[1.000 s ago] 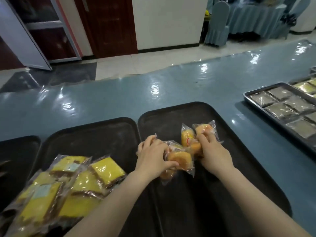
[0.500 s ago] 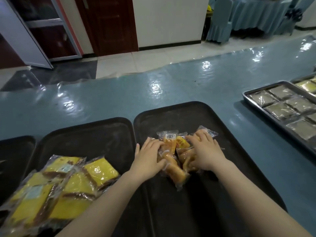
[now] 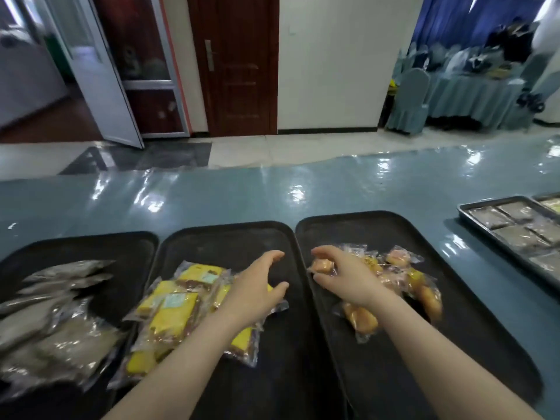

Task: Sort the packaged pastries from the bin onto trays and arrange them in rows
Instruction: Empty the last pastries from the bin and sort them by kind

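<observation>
Our right hand [image 3: 348,278] pinches a light, crinkly bun pack [image 3: 322,266] — likely squashable, best held at its edges — while our left hand [image 3: 257,289] hovers spread, holding nothing.

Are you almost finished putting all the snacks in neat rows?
Not yet. Sorting looks mostly done: grey packs, yellow cakes and orange buns each have a black tray. Right hand pinches one bun pack; left hand hovers open. All three piles need rows, like the metal tray.
</observation>
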Tool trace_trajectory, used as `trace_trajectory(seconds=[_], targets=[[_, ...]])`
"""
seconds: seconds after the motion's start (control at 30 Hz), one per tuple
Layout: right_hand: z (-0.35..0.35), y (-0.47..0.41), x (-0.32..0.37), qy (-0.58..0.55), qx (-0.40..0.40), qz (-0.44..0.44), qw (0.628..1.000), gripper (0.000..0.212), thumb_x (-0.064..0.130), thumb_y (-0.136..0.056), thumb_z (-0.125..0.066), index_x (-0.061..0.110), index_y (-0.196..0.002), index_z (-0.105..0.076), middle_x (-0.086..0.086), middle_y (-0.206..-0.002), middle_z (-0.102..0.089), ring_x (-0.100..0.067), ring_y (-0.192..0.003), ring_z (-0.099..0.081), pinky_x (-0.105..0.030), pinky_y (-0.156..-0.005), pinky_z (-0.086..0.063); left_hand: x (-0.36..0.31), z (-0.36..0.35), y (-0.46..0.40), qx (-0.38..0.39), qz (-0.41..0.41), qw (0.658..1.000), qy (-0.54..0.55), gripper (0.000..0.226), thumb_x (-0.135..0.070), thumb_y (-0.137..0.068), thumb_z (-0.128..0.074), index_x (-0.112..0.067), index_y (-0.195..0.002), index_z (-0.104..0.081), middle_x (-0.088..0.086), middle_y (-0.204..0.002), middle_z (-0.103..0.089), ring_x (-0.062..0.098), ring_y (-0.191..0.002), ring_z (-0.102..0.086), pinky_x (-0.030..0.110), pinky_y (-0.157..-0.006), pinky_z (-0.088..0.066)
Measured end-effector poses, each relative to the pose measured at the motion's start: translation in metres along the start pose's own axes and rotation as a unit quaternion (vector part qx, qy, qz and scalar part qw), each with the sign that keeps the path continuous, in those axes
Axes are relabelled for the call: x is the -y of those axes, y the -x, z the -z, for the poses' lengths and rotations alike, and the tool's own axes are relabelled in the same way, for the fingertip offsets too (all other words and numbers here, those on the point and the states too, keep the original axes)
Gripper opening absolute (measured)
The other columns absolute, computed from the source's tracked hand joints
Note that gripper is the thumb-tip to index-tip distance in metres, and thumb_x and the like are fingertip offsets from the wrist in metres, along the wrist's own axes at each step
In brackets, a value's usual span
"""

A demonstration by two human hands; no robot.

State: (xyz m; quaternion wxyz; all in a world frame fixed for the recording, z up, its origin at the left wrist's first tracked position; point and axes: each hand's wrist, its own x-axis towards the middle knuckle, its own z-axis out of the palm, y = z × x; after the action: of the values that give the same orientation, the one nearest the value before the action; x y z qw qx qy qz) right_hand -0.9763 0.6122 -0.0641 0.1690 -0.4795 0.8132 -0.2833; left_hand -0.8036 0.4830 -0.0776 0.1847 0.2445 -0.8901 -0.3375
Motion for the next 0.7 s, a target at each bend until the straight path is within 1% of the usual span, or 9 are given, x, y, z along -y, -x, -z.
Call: trace_trajectory(seconds=[0.07, 0.17, 0.2, 0.3, 0.43, 0.5, 0.57, 0.63, 0.7], targets=[[-0.024, 0.009, 0.041, -0.02, -0.001, 0.02, 1.0, 0.051, 0.029, -0.086, -0.068, 0.03, -0.134, -0.049, 0.013, -0.13, -0.056, 0.001, -0.115, -0.049, -0.017, -0.091, -0.038, 0.016, 0.038, 0.033, -0.022, 0.0, 1.0, 0.017, 0.055, -0.027, -0.085, -0.064, -0.029, -0.134, -0.04, -0.017, -0.133, -0.047, -0.001, -0.122, -0.043, 0.014, -0.095, -0.032], [-0.065, 0.024, 0.109, -0.057, 0.004, 0.037, 0.998, 0.049, 0.025, -0.084, -0.07, 0.029, -0.13, -0.052, 0.012, -0.126, -0.059, 0.0, -0.116, -0.052, -0.02, -0.097, -0.041, 0.042, 0.101, 0.091, -0.051, 0.016, 0.998, 0.042, 0.054, -0.029, -0.085, -0.065, -0.029, -0.133, -0.041, -0.02, -0.126, -0.049, -0.008, -0.113, -0.044, 0.001, -0.086, -0.03], [-0.079, 0.028, 0.132, -0.071, 0.007, 0.042, 0.997, 0.048, 0.024, -0.083, -0.071, 0.031, -0.128, -0.053, 0.013, -0.123, -0.06, 0.001, -0.113, -0.054, -0.021, -0.097, -0.042, 0.052, 0.122, 0.111, -0.06, 0.022, 0.996, 0.055, 0.054, -0.027, -0.084, -0.067, -0.028, -0.132, -0.042, -0.019, -0.124, -0.05, -0.007, -0.112, -0.046, 0.002, -0.087, -0.032], [-0.118, 0.038, 0.202, -0.115, 0.015, 0.064, 0.991, 0.044, 0.022, -0.081, -0.073, 0.035, -0.119, -0.056, 0.016, -0.112, -0.063, 0.002, -0.105, -0.058, -0.024, -0.093, -0.047, 0.079, 0.185, 0.167, -0.091, 0.046, 0.991, 0.086, 0.056, -0.017, -0.082, -0.068, -0.024, -0.131, -0.043, -0.012, -0.12, -0.055, 0.0, -0.109, -0.054, 0.019, -0.093, -0.043], [-0.156, 0.044, 0.287, -0.229, 0.044, 0.093, 0.968, 0.042, 0.008, -0.082, -0.073, 0.026, -0.117, -0.059, 0.002, -0.11, -0.067, -0.013, -0.103, -0.064, -0.027, -0.09, -0.052, 0.108, 0.254, 0.223, -0.145, 0.073, 0.981, 0.109, 0.054, -0.015, -0.083, -0.068, -0.027, -0.129, -0.044, -0.011, -0.119, -0.057, 0.001, -0.105, -0.056, 0.022, -0.09, -0.047], [-0.168, 0.041, 0.326, -0.258, 0.068, 0.113, 0.957, 0.042, 0.007, -0.082, -0.072, 0.029, -0.116, -0.059, 0.003, -0.11, -0.068, -0.009, -0.1, -0.065, -0.026, -0.089, -0.052, 0.121, 0.285, 0.243, -0.16, 0.076, 0.977, 0.115, 0.055, -0.018, -0.083, -0.068, -0.033, -0.129, -0.043, -0.016, -0.117, -0.058, -0.002, -0.105, -0.057, 0.02, -0.089, -0.047], [-0.181, 0.035, 0.358, -0.276, 0.085, 0.133, 0.948, 0.041, 0.008, -0.084, -0.071, 0.031, -0.116, -0.059, 0.006, -0.11, -0.067, -0.004, -0.097, -0.066, -0.022, -0.085, -0.053, 0.135, 0.314, 0.257, -0.188, 0.073, 0.971, 0.127, 0.053, -0.016, -0.083, -0.068, -0.038, -0.125, -0.045, -0.017, -0.115, -0.06, -0.001, -0.104, -0.059, 0.028, -0.091, -0.048], [-0.197, 0.028, 0.385, -0.288, 0.099, 0.157, 0.94, 0.041, 0.008, -0.084, -0.071, 0.031, -0.116, -0.059, 0.007, -0.11, -0.067, -0.003, -0.097, -0.066, -0.02, -0.083, -0.053, 0.15, 0.338, 0.27, -0.23, 0.072, 0.961, 0.136, 0.052, -0.011, -0.083, -0.067, -0.044, -0.117, -0.045, -0.014, -0.116, -0.06, 0.002, -0.103, -0.06, 0.033, -0.092, -0.049], [-0.216, 0.022, 0.408, -0.286, 0.115, 0.182, 0.934, 0.041, 0.008, -0.084, -0.071, 0.033, -0.115, -0.059, 0.008, -0.11, -0.067, -0.003, -0.097, -0.066, -0.02, -0.084, -0.053, 0.165, 0.358, 0.284, -0.269, 0.077, 0.95, 0.141, 0.052, -0.008, -0.084, -0.066, -0.046, -0.113, -0.046, -0.012, -0.116, -0.06, 0.005, -0.102, -0.061, 0.033, -0.091, -0.048]])
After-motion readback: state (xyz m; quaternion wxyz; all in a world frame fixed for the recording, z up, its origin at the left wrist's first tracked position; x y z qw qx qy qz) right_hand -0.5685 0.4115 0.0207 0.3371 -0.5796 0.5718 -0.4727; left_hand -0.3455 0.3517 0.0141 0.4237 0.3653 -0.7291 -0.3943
